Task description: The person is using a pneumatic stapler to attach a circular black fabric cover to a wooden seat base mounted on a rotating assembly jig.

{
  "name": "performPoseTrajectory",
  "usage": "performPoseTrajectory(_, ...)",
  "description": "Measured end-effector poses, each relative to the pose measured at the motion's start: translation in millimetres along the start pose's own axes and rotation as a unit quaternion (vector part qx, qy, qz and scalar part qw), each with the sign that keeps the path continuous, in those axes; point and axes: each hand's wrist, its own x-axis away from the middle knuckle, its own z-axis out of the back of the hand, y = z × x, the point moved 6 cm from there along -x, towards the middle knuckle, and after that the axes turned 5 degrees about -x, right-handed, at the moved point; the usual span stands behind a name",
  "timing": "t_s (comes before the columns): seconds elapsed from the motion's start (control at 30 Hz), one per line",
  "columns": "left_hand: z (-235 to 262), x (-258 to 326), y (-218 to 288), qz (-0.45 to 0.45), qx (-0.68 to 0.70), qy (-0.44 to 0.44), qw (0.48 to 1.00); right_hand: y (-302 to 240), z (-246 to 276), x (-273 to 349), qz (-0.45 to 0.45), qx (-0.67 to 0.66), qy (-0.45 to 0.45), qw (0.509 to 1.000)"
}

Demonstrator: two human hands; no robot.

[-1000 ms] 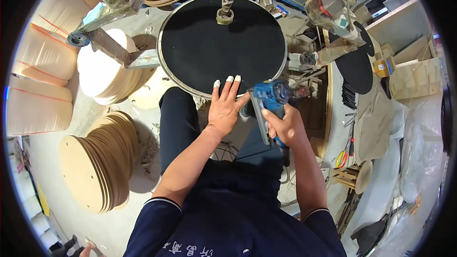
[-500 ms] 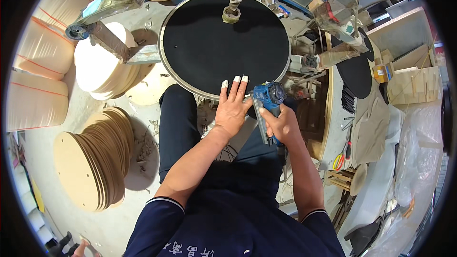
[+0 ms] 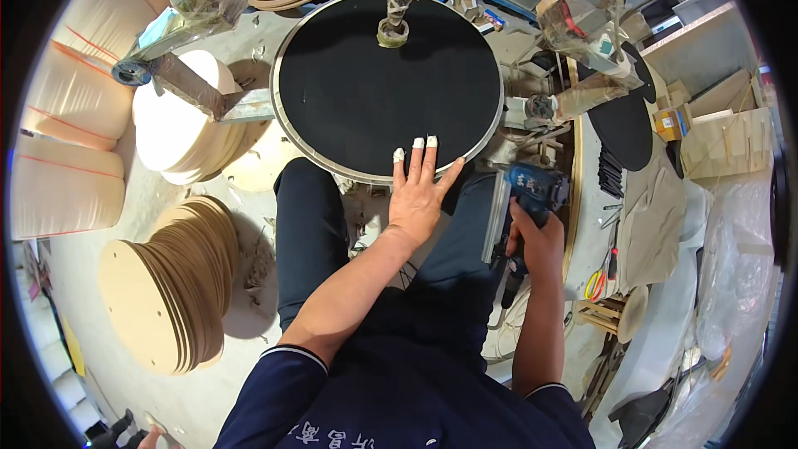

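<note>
The round black panel (image 3: 357,91), edged with a pale rim, lies flat at the far middle of the scene, just beyond the person's knees. A taped upright post (image 3: 400,0) comes down onto its far part.

The left hand (image 3: 416,206) grips nothing; it lies palm down with fingers extended and spread over the near edge of the panel. Three of its fingertips carry white wrapping, and the thumb points right along the rim.

The right hand (image 3: 539,237) is closed around the handle of a blue power tool (image 3: 536,187), held just right of the panel's near right edge and apart from it. The tool's long metal magazine (image 3: 497,220) is on its left side, facing the left hand.

On the floor to the near left, a stack of tan discs (image 3: 137,308) leans over in a fanned row. Beyond it stands a stack of white discs (image 3: 179,120). To the right, a worktop (image 3: 586,229) carries black fabric pieces (image 3: 622,137), grey cloth (image 3: 652,229) and scissors with yellow and red handles (image 3: 594,285).
</note>
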Motion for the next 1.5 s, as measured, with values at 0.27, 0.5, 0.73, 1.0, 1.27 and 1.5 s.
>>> performPoseTrajectory(0.27,-15.4,-31.0,38.6,0.013,0.06,0.014,0.998,13.0,22.9,14.3,0.007,-0.058,0.016,0.998)
performPoseTrajectory(0.5,-20.4,-26.2,28.6,-0.066,0.038,0.02,0.997,22.9,37.4,16.9,0.011,-0.077,0.017,0.997)
performPoseTrajectory(0.73,-19.4,-19.5,18.3,-0.083,0.006,0.034,0.996,18.2,42.9,17.1,-0.009,-0.124,0.002,0.992)
performPoseTrajectory(1.0,0.9,0.2,-5.8,-0.111,0.056,0.081,0.989,-0.9,53.1,19.0,0.026,-0.255,-0.063,0.964)
performPoseTrajectory(1.27,11.6,14.2,-33.7,-0.115,0.084,0.114,0.983,16.0,40.6,23.0,-0.007,-0.245,-0.082,0.966)
performPoseTrajectory(1.5,29.4,19.6,-47.1,-0.144,0.13,0.129,0.972,6.4,31.0,24.3,0.011,-0.21,-0.096,0.973)
